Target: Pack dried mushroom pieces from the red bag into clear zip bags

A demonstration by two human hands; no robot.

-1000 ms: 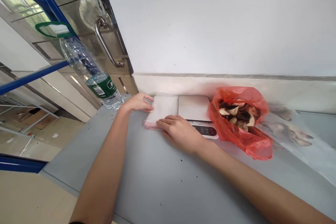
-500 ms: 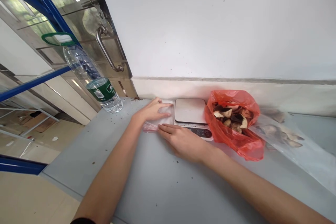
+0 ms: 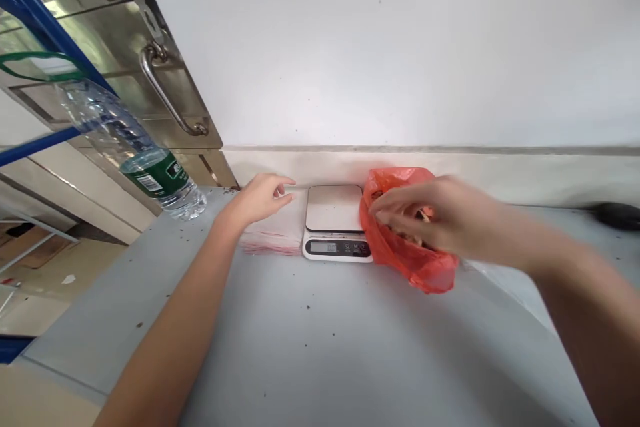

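Note:
My left hand, fingers apart and empty, hovers at the stack of clear plastic bags with reddish edges. A white kitchen scale stands right beside the stack, its display reading 0.0 and its pan bare. To its right, a red plastic bag lies open with pieces of dried mushroom inside. Over the bag's mouth is my right hand, blurred by motion, its fingers stretched out with nothing visible in them. It hides most of the mushroom pieces.
A large water bottle with a green handle stands at the table's left end, near a blue metal rack. The white wall rises behind the grey table. A dark object lies far right, and clear plastic is partly behind my right arm.
My right hand has left the stack of plastic bags and moved right, over the red bag. My left hand has drawn slightly back from the stack. The view has shifted right.

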